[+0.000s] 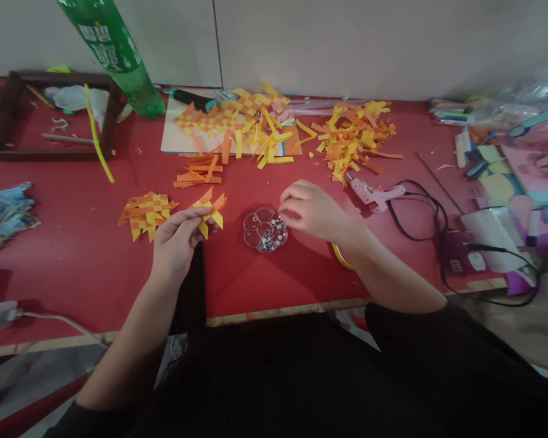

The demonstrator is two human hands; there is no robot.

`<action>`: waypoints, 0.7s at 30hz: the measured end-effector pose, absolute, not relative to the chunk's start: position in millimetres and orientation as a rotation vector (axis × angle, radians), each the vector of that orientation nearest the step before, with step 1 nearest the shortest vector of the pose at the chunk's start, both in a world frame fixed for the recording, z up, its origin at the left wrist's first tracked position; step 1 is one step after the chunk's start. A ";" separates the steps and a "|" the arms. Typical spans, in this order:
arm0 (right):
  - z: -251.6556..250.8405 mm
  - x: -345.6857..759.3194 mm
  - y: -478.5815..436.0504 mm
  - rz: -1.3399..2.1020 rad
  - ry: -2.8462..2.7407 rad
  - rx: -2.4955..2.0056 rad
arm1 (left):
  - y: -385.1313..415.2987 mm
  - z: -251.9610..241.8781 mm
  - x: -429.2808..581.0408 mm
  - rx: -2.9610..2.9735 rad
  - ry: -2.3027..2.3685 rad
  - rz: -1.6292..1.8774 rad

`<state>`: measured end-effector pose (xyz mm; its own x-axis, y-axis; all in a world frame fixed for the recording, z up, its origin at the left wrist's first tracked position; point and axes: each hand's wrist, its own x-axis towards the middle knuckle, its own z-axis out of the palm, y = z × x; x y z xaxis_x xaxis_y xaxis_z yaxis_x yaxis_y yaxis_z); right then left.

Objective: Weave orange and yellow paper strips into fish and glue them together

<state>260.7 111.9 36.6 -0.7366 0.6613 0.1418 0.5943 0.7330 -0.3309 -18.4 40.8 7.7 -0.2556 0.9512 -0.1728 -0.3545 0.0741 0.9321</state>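
Note:
My left hand [178, 238] is closed on a small woven paper piece [210, 210] of orange and yellow strips, held just above the red table [86, 255]. My right hand [313, 210] hovers at the right edge of a clear flower-shaped box of googly eyes [265, 229], its fingers curled in a pinch; what they hold is too small to see. Another woven paper piece [147, 213] lies flat left of my left hand.
Paper strips and scraps [351, 137] pile up at the back, with woven mats [223, 115] on a white sheet. A pink glue gun [374, 194] with black cable lies right of my hand. A green bottle [119, 55], a wooden frame [9, 115] and coloured paper [497, 176] surround the area.

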 end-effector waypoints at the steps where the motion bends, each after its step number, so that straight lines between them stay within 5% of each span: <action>1: 34.3 264.6 114.4 0.324 -2.666 -1.108 | 41.1 7.3 -18.5 0.708 1.198 1.463; 12: 31.8 277.9 109.3 0.319 -2.651 -1.283 | 41.7 9.0 -16.4 0.718 1.223 1.465; 21: 51.7 229.3 75.1 0.662 -2.817 -0.707 | 42.1 11.0 -15.9 0.714 1.243 1.432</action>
